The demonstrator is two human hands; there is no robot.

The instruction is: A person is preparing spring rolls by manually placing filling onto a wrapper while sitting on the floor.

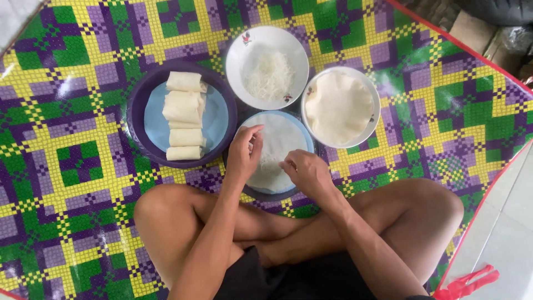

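Checkered mat [78, 161] on tile; both hands' grip pinches the wrapper [280, 141].

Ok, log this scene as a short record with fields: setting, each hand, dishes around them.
setting: person sits cross-legged on a checked mat of purple, green and yellow
left hand: fingers bent, on the left edge of a round wrapper sheet
right hand: on the sheet's lower right part, by a small heap of filling
working plate: blue, under the sheet
purple plate: four finished rolls in a column
upper white bowl: shredded white filling
right white bowl: stack of wrappers
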